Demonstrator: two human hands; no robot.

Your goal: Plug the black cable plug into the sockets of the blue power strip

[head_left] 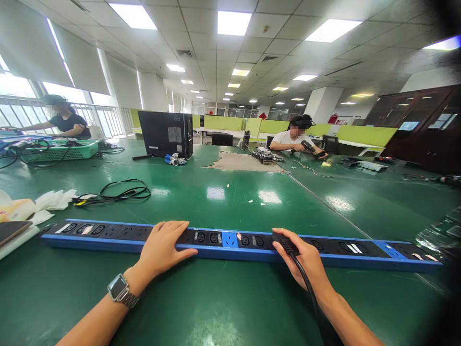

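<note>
A long blue and black power strip (pixel 229 239) lies across the green table in front of me, with several sockets along its top. My left hand (pixel 163 247) rests over its left half, thumb and fingers apart across the strip's width. Right of the middle, my right hand (pixel 304 257) grips a black power plug (pixel 286 244) between thumb and fingers. The plug is at the strip's top face; whether it sits in a socket is hidden. Its black cable (pixel 306 281) runs down beside my right wrist.
A coiled black cable (pixel 124 191) lies behind the strip at left. Farther back stand a green basket (pixel 75 150) of cables and a black computer case (pixel 163 134). A clear plastic bottle (pixel 441 230) is at right. Two people (pixel 293 137) sit at the table's far sides.
</note>
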